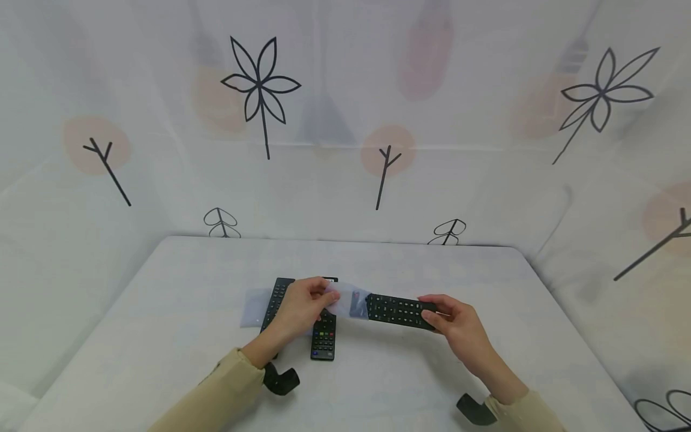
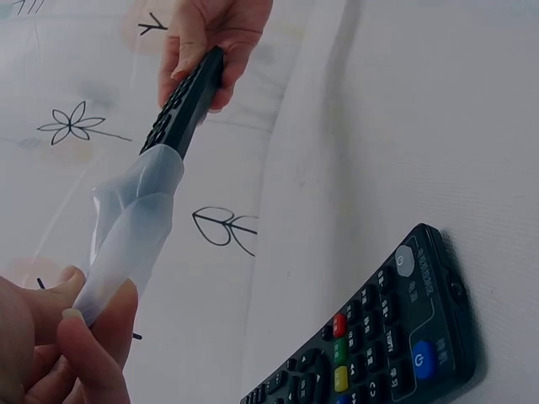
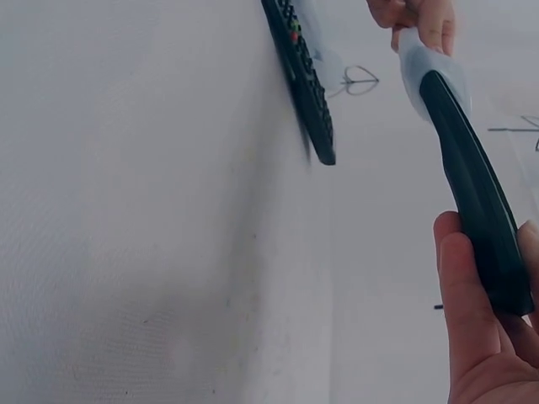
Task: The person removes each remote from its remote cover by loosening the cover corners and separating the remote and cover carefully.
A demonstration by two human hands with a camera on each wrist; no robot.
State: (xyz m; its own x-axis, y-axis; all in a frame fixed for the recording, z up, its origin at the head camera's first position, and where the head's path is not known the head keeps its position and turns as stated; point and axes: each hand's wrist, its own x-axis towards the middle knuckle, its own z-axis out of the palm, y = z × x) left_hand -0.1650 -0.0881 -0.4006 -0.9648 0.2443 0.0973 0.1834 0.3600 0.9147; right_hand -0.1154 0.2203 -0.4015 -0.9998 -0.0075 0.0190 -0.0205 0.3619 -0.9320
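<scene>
My right hand point(image 1: 450, 315) grips one end of a black remote point(image 1: 400, 311), held level just above the table. The remote's other end sits inside a clear plastic sleeve point(image 1: 345, 301). My left hand point(image 1: 305, 303) pinches the far end of that sleeve point(image 2: 126, 236) between thumb and fingers. In the left wrist view the held remote point(image 2: 187, 97) points away toward the right hand point(image 2: 210, 38). In the right wrist view the remote point(image 3: 476, 198) lies along my fingers point(image 3: 463, 311), with the sleeve point(image 3: 425, 63) over its tip. Two more black remotes, one point(image 1: 324, 336) with coloured buttons and one point(image 1: 275, 300) behind, lie on the table under my left hand.
The table point(image 1: 162, 312) is covered in white cloth, with a white printed curtain point(image 1: 335, 120) close behind and at both sides. Another clear sleeve point(image 1: 254, 306) lies flat at the left of the remotes. The lying remote point(image 2: 379, 337) shows red, green, yellow and blue buttons.
</scene>
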